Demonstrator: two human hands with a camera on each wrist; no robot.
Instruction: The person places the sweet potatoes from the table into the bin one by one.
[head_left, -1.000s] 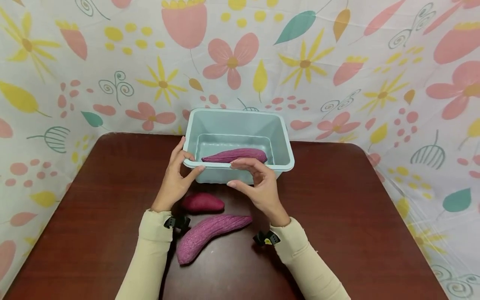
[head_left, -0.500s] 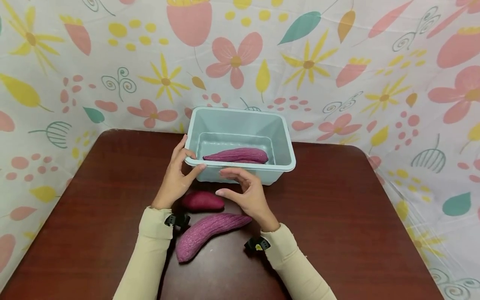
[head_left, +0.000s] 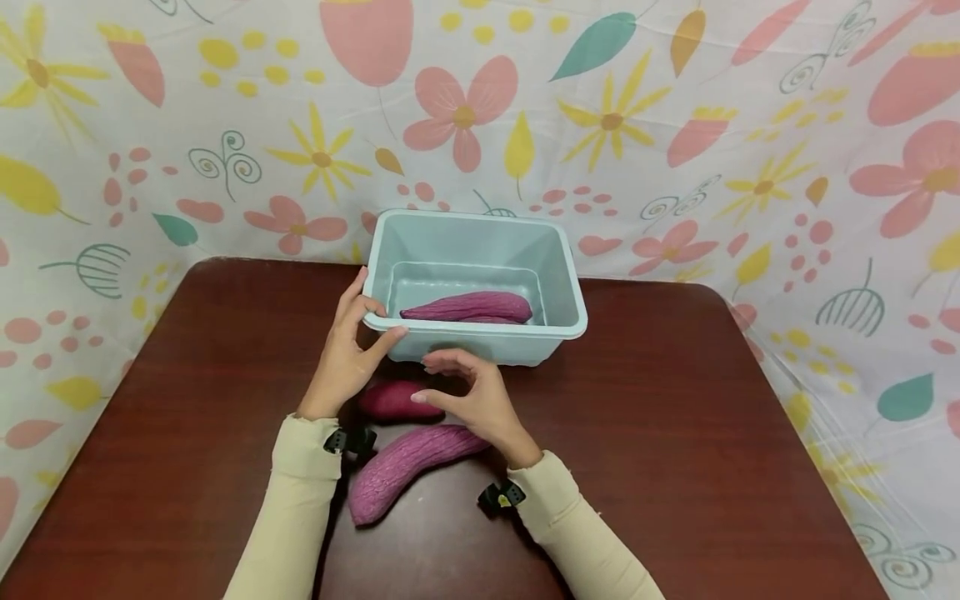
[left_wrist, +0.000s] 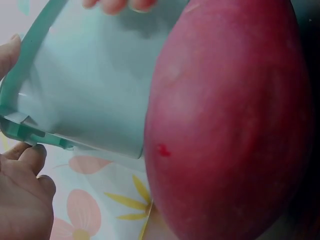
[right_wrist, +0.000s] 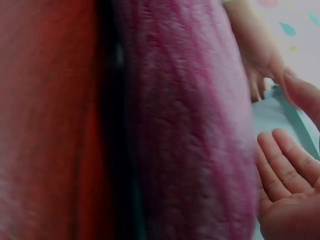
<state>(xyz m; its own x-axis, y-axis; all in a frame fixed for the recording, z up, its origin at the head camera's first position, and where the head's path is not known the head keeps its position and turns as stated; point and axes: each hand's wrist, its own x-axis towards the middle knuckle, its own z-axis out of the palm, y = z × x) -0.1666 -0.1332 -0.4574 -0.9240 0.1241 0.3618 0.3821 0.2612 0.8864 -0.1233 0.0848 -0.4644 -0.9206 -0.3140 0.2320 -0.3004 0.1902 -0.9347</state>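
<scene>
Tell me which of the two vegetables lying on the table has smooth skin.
The short red one, nearer the bin; the other, the long curved purple one, has ridged, wrinkled skin.

A glossy reddish-brown worktop with rounded far corners carries a pale blue-green bin. Just in front of the bin lies a smooth dark-red tuber; farther in front, a curved, ridged purple vegetable.

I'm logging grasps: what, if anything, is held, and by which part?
The left hand grips the blue bin by its rim at the near left corner; the right hand holds nothing.
</scene>
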